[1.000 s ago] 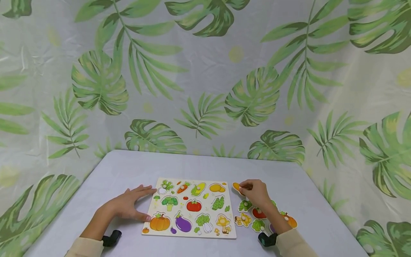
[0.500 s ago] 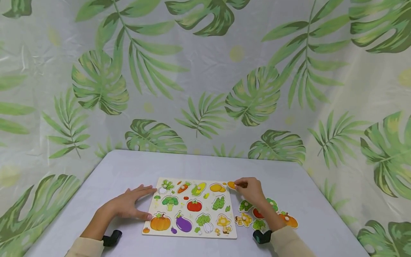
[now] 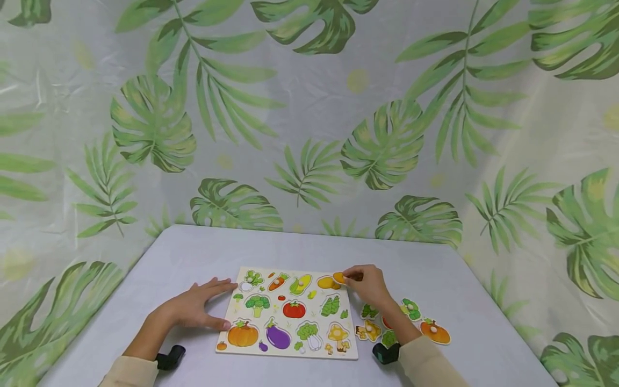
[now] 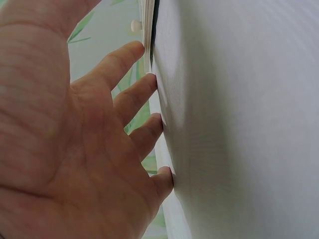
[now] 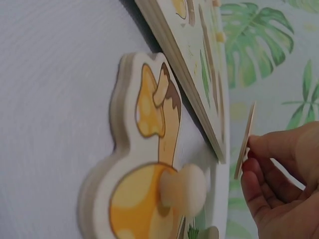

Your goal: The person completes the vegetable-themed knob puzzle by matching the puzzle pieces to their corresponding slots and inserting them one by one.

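The right hand [image 3: 369, 285] pinches an orange piece [image 3: 339, 277] at the far right corner of the puzzle board [image 3: 313, 314]. The left hand [image 3: 195, 306], with fingers spread and grasping nothing, touches the board's left edge. In its hollows sit the radish piece [image 3: 250, 280], carrot piece [image 3: 278, 282] and corn piece [image 3: 301, 285]. The mushroom piece [image 3: 369, 330] lies on the desk [image 3: 203, 252], just beside the board.

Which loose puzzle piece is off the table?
The orange-yellow piece pinched in the right hand, at the top right corner of the board; other visible loose pieces lie on the table.
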A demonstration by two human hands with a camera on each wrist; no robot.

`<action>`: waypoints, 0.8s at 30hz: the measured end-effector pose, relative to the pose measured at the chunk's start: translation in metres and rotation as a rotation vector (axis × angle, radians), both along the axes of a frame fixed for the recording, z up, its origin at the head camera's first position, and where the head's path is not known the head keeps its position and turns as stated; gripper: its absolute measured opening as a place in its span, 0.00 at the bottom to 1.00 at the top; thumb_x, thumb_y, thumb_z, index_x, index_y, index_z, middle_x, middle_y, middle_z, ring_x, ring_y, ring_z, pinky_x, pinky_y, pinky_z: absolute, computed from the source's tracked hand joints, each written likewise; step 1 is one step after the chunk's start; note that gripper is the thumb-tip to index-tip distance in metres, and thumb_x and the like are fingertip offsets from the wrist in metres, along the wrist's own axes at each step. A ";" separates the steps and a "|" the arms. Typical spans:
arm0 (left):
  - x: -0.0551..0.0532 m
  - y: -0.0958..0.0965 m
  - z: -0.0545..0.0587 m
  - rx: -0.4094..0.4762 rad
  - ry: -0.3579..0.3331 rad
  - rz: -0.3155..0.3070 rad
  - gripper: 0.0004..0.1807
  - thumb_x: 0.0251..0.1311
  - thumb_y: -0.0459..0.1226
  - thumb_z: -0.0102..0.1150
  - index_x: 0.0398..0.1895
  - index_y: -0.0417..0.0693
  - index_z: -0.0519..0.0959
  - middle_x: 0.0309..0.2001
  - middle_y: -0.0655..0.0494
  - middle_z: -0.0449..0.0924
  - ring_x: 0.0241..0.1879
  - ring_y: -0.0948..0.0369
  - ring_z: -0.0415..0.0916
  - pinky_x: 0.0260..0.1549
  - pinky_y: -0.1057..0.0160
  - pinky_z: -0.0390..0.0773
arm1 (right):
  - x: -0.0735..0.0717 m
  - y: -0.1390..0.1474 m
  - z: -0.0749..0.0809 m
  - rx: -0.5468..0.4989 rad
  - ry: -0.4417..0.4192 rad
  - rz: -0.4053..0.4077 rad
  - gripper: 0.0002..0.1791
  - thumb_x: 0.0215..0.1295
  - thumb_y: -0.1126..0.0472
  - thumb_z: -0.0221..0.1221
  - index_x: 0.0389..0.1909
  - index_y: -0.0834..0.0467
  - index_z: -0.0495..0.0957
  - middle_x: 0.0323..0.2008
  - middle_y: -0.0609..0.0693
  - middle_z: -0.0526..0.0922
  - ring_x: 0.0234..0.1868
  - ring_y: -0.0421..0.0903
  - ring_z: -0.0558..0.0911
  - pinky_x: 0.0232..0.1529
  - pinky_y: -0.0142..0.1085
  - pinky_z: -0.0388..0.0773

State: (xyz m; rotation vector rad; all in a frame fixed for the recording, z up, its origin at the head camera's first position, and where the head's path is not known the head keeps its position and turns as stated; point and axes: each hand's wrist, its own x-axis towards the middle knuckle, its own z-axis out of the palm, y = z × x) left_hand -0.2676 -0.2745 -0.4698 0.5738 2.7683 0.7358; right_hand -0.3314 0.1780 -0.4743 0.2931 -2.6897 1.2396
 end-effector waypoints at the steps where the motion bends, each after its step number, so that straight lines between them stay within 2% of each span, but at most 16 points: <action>1: 0.000 0.000 0.000 0.000 0.002 -0.001 0.54 0.48 0.65 0.73 0.78 0.59 0.65 0.81 0.47 0.56 0.81 0.36 0.45 0.72 0.23 0.37 | -0.001 -0.002 -0.001 0.003 -0.002 0.002 0.06 0.65 0.66 0.68 0.40 0.57 0.90 0.39 0.49 0.90 0.36 0.42 0.84 0.37 0.32 0.83; 11: 0.000 -0.001 -0.001 -0.005 0.011 -0.001 0.54 0.47 0.66 0.73 0.78 0.60 0.66 0.81 0.47 0.56 0.81 0.36 0.45 0.73 0.23 0.38 | -0.005 -0.021 -0.001 0.021 -0.021 0.026 0.05 0.65 0.66 0.69 0.38 0.54 0.90 0.36 0.47 0.89 0.35 0.40 0.84 0.39 0.34 0.84; 18: -0.001 -0.001 -0.002 -0.011 0.014 0.002 0.54 0.47 0.66 0.73 0.78 0.61 0.66 0.81 0.46 0.57 0.81 0.36 0.45 0.73 0.23 0.38 | -0.006 -0.030 -0.002 0.040 -0.027 0.059 0.05 0.66 0.67 0.68 0.40 0.57 0.90 0.36 0.48 0.89 0.35 0.41 0.84 0.37 0.35 0.85; 24: -0.001 -0.001 -0.001 -0.016 0.015 -0.003 0.54 0.47 0.66 0.72 0.78 0.63 0.66 0.81 0.47 0.56 0.81 0.35 0.45 0.73 0.23 0.38 | -0.008 -0.034 -0.004 0.079 -0.043 0.036 0.05 0.67 0.67 0.67 0.39 0.56 0.90 0.34 0.47 0.88 0.35 0.40 0.82 0.36 0.34 0.83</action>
